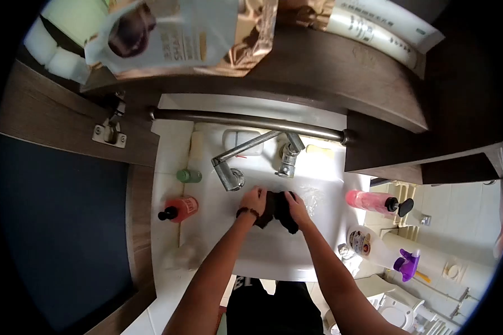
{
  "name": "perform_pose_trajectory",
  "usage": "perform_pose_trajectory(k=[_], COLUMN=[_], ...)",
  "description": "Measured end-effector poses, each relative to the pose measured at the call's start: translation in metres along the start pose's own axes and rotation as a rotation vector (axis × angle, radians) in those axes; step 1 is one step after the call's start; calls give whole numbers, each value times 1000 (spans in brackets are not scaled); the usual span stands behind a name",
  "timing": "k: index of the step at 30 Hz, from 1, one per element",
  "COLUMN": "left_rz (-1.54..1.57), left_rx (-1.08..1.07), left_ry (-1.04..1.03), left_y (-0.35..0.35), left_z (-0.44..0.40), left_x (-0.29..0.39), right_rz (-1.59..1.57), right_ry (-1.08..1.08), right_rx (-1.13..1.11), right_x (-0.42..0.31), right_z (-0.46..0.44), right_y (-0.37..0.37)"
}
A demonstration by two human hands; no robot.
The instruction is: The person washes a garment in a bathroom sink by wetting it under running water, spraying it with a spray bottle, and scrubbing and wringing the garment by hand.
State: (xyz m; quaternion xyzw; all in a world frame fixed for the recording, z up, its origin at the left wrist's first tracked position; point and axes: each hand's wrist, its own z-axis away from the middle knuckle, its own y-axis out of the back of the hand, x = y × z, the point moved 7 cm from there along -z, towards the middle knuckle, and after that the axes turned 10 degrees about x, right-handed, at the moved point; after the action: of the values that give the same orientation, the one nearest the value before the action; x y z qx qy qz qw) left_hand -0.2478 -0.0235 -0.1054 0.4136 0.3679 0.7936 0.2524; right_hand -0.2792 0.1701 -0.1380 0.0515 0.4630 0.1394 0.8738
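Observation:
Over the white sink, a crumpled black cloth is stretched between my two hands. My left hand, with a dark bracelet at the wrist, is closed on the cloth's left side. On its right side, my right hand grips the same cloth, and a loose end hangs towards me. The cloth's exact kind I cannot make out. The chrome faucet is just beyond, its spout head above and left of my left hand. Wet, shiny ripples show in the basin right of my right hand.
A red pump bottle and a small green bottle stand at left. To the right are a pink pump bottle and a purple-headed spray bottle. A metal bar and shelf with a pouch overhang the sink.

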Motion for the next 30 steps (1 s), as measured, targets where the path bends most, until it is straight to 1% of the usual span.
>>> perform_pose_trajectory(k=[2, 3, 4, 5, 6, 7, 8, 9, 10, 12, 13, 15, 16, 18, 19, 20, 21, 22, 23, 24, 25, 26, 27, 28, 29, 30], left_rz=[409, 390, 390, 182, -30, -29, -131, -235, -236, -213, -210, -298, -291, -266, -263, -218, -172, -173, 70, 311, 451, 448, 907, 1362, 1464, 1575], left_rx=[196, 347, 343, 373, 398, 399, 389, 374, 371, 267, 275, 308, 304, 295, 293, 147, 11, 30, 102, 156, 54, 46, -68, -190, -148, -174], left_ry=[102, 29, 28, -185, -395, -394, -460, -522, -519, -566, -570, -566, -564, -486, -488, -350, -218, -234, -136, -39, 81, 60, 205, 356, 270, 445], left_y=[10, 18, 25, 36, 41, 34, 23, 16, 13, 3, -4, -24, -35, -45, -34, -27, -21, -23, -27, -24, -12, -6, -12, -16, -9, -5], left_z=[15, 27, 44, 66, 85, 93, 98, 100, 99, 84, 72, 59, 54, 36, 34, 26, 20, 18, 16, 16, 25, 35, 53, 69, 82, 104], left_x=[-18, -23, -17, 2, 20, 18, 20, 22, 16, 7, 4, -12, -14, -17, -5, 1, 5, 5, -5, -12, -10, 1, 6, 12, 25, 35], right_rz=[233, 234, 409, 583, 585, 741, 894, 880, 880, 956, 958, 912, 920, 945, 859, 857, 746, 631, 509, 319, 224, 133, 78, 57, 78, 100], right_ry=[98, 99, 384, 674, 674, 754, 836, 865, 863, 890, 897, 804, 800, 683, 612, 615, 479, 353, 258, 154, 132, 113, 116, 241, 311, 379], right_rx=[153, 153, 226, 295, 294, 242, 192, 217, 213, 214, 220, 199, 197, 190, 244, 249, 234, 220, 244, 218, 228, 237, 225, 252, 257, 262], right_x=[-38, -43, -61, -76, -69, -63, -57, -57, -50, -44, -45, -36, -31, -28, -37, -48, -55, -63, -60, -42, -40, -38, -50, -61, -68, -80], right_z=[39, 54, 73, 93, 98, 101, 99, 99, 98, 83, 75, 68, 64, 42, 36, 38, 35, 31, 29, 25, 36, 46, 66, 83, 99, 121], right_y=[22, 25, 25, 21, 17, 3, -10, -13, -14, -15, -16, -17, -17, -21, -20, -22, -20, -15, -8, -4, 2, 7, 11, 13, 12, 13])
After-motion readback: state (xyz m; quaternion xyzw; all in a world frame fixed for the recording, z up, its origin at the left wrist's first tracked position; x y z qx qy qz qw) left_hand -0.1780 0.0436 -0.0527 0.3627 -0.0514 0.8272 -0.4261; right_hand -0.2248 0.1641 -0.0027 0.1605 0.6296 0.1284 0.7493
